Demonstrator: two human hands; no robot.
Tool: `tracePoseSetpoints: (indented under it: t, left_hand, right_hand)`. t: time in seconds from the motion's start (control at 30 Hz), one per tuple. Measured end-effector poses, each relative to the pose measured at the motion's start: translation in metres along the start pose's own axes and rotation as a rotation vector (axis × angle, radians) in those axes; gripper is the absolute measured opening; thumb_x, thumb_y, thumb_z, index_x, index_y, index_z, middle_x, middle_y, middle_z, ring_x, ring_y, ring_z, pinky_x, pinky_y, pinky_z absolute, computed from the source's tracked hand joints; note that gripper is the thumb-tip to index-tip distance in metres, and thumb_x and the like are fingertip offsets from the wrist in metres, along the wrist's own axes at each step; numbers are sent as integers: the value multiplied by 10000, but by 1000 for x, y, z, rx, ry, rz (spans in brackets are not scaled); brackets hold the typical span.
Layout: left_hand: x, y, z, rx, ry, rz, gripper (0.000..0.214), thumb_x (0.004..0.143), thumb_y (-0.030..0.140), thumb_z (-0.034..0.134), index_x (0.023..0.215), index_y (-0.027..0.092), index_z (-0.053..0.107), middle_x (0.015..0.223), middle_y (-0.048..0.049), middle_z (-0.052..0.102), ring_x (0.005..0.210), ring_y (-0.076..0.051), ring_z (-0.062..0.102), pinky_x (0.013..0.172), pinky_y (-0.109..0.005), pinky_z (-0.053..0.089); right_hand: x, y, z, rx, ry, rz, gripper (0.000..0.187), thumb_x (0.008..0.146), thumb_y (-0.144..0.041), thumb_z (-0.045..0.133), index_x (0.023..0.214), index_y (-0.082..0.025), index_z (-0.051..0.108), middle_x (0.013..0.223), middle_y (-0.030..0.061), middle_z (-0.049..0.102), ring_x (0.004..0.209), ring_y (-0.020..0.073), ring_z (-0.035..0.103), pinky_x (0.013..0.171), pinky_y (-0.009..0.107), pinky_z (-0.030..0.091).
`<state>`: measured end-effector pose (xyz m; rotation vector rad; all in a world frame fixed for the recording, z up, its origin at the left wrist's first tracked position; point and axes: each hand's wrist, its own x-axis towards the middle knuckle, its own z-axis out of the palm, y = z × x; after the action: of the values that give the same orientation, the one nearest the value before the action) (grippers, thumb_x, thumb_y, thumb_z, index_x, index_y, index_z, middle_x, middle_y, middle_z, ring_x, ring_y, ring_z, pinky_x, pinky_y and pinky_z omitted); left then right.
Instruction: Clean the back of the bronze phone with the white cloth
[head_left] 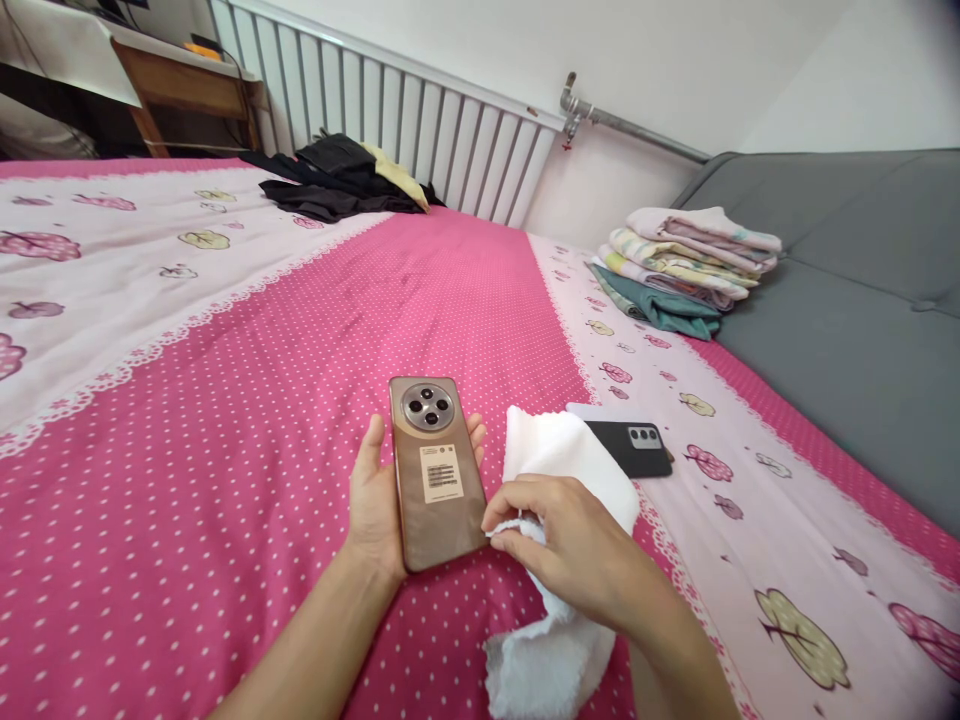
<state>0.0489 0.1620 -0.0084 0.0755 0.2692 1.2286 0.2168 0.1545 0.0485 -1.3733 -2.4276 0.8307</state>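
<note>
My left hand [375,500] holds a bronze smartphone [436,470] back side up, with its round camera module and a white label showing. My right hand [564,535] pinches a white cloth [559,460] beside the phone's lower right edge. The cloth drapes over and under that hand, down toward the bed. A black smartphone [634,447] lies face down on the bed just right of the cloth, on top of a pale flat thing.
A pink dotted bedspread [262,400] with pale patterned borders covers the bed. Folded clothes [686,265] are stacked at the far right. Dark clothes [337,180] lie by a white radiator [420,120]. A grey padded headboard [862,320] runs along the right; a wooden table [187,85] stands at back left.
</note>
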Motion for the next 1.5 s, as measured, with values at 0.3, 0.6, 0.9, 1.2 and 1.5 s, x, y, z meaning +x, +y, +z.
tracePoseSetpoints:
  t: [0.3,0.6,0.9,1.2,1.5]
  left_hand:
    - [0,0,0,-2,12,2,741,768,581,424,1272,39,434,1171,-187,579,1083,-290,539,932,-406,408]
    - [0,1,0,-7,11,0,737,771,573,425,1266,28,437,1155,-193,586,1068,-289,547,932,-406,409]
    - [1,1,0,-14,9,5,714,782,565,411,1265,39,437,1144,-186,595,1100,-293,528,942,-420,400]
    - [0,1,2,10,22,9,749,778,569,403,1281,15,416,1182,-207,563,1132,-304,499,962,-427,378]
    - [1,0,5,102,148,-111,649,779,577,420,1126,45,555,970,-179,645,850,-250,622,783,-368,479]
  right_hand:
    - [1,-1,1,1,0,-5,141,743,-108,564,769,-222,643,811,-20,654,774,137,576,716,252,402]
    - [0,-1,0,3,2,-4,143,742,-111,566,772,-228,642,809,-29,652,776,133,572,714,248,393]
    - [0,0,0,12,0,-7,146,740,-107,564,769,-230,639,812,-31,654,775,136,569,715,253,392]
    - [0,-2,-1,9,-7,5,155,730,-97,566,766,-230,637,822,-34,654,787,136,567,718,254,387]
    - [-2,1,3,-31,-43,0,157,736,-103,565,771,-237,638,807,-37,647,760,130,559,716,261,393]
